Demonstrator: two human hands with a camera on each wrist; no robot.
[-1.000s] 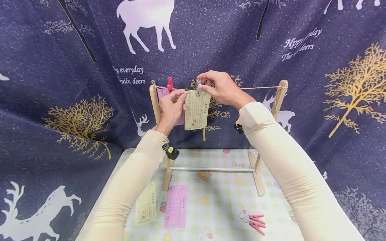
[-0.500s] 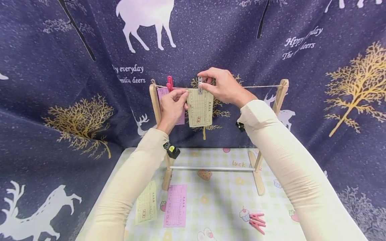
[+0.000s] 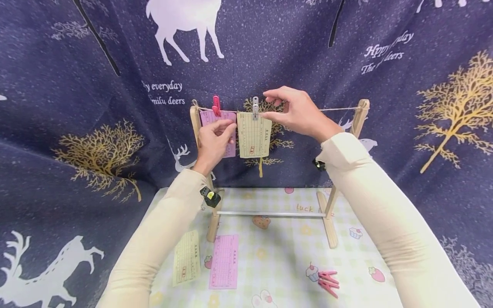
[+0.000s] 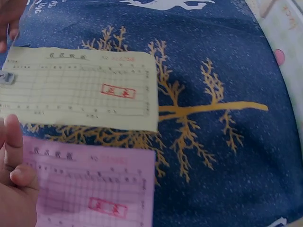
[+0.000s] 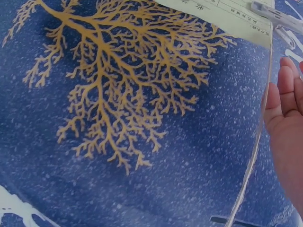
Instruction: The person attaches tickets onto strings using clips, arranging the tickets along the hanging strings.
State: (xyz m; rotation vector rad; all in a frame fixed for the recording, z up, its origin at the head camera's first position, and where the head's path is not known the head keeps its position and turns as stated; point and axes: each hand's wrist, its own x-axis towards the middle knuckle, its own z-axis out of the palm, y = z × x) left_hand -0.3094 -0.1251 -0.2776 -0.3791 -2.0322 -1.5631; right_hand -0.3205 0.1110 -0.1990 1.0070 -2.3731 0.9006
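A pale yellow printed slip [image 3: 253, 139] hangs from the string [image 3: 339, 109], held at its top by a grey clothespin [image 3: 255, 108]. Just right of that clothespin is my right hand [image 3: 298, 112], thumb and fingers spread apart with nothing between them. To the left, a pink slip [image 3: 230, 149] hangs under a red clothespin [image 3: 216, 106]. My left hand [image 3: 213, 144] is in front of the pink slip and covers part of it; its fingers hold nothing. In the left wrist view both slips hang side by side, and the left hand [image 4: 19, 189] overlaps the pink one's edge.
The string spans a wooden stand, with a left post [image 3: 195, 124], a right post [image 3: 359, 119] and a low metal bar [image 3: 269, 214]. On the patterned tablecloth lie another yellow slip [image 3: 186, 259], another pink slip [image 3: 224, 262] and pink clothespins [image 3: 328, 283].
My right hand has let go of the grey clothespin and moved right. The left hand has released the yellow slip's corner and drawn left and down. The slip now hangs from the string by the clothespin.
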